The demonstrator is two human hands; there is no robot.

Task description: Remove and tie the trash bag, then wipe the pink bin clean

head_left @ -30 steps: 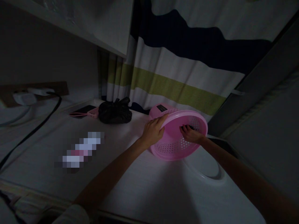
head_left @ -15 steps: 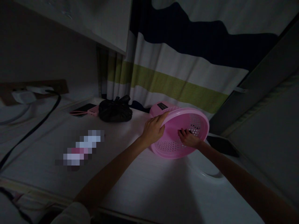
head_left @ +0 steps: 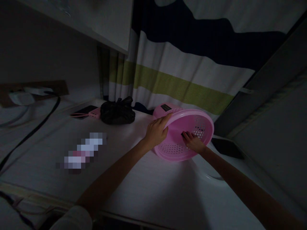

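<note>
A striped curtain hangs behind the pale table, and on the table's far side the pink basket lies tipped over, its mouth turned toward the wearer. It looks like thin moulded plastic, so I'd expect it to be light for its bulk: stiff at the thick rolled rim, springier through the perforated wall, smooth enough to slide or roll if pushed rather than held. Breakage seems a small worry; a hard squeeze on the bare wall would more likely bow it. The rim is the place to take hold, thumb on one side and fingers on the other. A black bag, knotted and soft-looking, sits well apart to the left, and a round white piece lies near the basket, partly hidden by the right forearm. Of the two hands, the left hand grasps the basket at the left of its rim — a sound spot, I'd judge, to stop it rolling. The right hand reaches inside the mouth, fingers curled around a small dark object. That one is mostly covered — hard or soft, I cannot tell — though its size suggests little weight and a fingertip pinch.
</note>
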